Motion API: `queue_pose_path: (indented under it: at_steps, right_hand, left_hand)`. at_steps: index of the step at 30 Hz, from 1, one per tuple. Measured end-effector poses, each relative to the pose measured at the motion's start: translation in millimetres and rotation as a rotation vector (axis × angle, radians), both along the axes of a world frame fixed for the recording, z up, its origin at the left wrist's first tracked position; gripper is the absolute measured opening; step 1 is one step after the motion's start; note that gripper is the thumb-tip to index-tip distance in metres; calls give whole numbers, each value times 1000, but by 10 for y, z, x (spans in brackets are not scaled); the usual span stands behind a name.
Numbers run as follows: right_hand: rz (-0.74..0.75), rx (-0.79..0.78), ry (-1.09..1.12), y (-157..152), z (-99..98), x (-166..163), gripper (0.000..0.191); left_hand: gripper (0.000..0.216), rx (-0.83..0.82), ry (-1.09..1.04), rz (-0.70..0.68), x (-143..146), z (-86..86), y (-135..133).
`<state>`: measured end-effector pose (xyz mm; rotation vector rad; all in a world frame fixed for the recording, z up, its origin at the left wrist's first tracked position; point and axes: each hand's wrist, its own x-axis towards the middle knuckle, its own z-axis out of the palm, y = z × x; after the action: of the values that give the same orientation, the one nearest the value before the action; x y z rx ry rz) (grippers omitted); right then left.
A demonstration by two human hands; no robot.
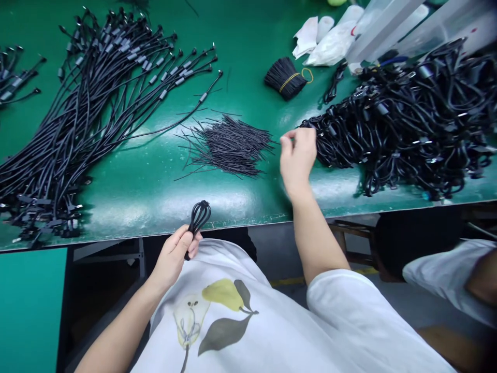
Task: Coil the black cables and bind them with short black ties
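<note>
My left hand is closed around a black cable folded into a small looped bundle, just off the table's front edge. The loops stick up above the fingers. My right hand is over the table, its thumb and fingers pinched together; what they hold, if anything, is hidden. It is at the left end of a big heap of bundled black cables. Between the hands, farther back, lies a loose pile of thin black twist ties.
Long uncoiled black cables with grey sleeves spread over the left of the green table. Behind lie a banded bunch of ties and crumpled white wrapping. At right, another person's white sleeve shows beside a wooden stool.
</note>
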<state>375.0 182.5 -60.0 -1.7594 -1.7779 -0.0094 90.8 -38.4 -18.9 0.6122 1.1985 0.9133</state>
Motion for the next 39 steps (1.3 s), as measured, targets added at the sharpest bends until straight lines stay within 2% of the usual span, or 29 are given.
queue_pose_path:
  at_steps: [4,13,19,21,22,24,26,28,30,32,34,35,37,39]
  right_hand:
    - [103,-138,-76,17,-64,-82,20]
    - [-94,-3,-32,-142,2,-23,22]
    - [-75,33,21,-261,127,-99,24]
    - [41,-11,94,-445,194,-264,25]
    - [167,-80,153,-582,222,-387,25]
    - [518,-291,305,-922,263,-682,23]
    - [813,-479,450,-1270,280,-963,19]
    - [928,-527,495,-1523,284,-1151,17]
    - [934,-395,377,-1629,289,-1229,16]
    - [946,-150,137,-1610,306,-1236,17]
    - [964,72,-87,-1532,340,-1226,20]
    - [974,135,-158,-1493,361,-1225,22]
    - [999,152,-217,-1445,402,-1235,24]
    - [1026,91,-201,-1448,425,-1259,25]
  left_hand:
    - [30,40,-24,-20,28,15,-2]
    - [31,40,-32,22,54,56,-47]
    - [27,112,-90,24,78,50,-22]
    - [37,123,-120,35,108,42,-7]
    - [47,125,-140,38,125,34,1]
    - [62,129,-172,37,148,14,19]
    - [61,144,-149,37,144,-10,39]
    - [46,169,-59,63,109,-30,58]
    - [32,189,65,109,56,-41,75]
    - [27,194,139,140,10,-39,87]
    - [27,187,94,133,-16,-19,90]
    - [28,176,37,118,-22,-4,87]
    - [36,158,-70,94,-29,27,75]
    - [40,171,-59,96,-42,47,58]
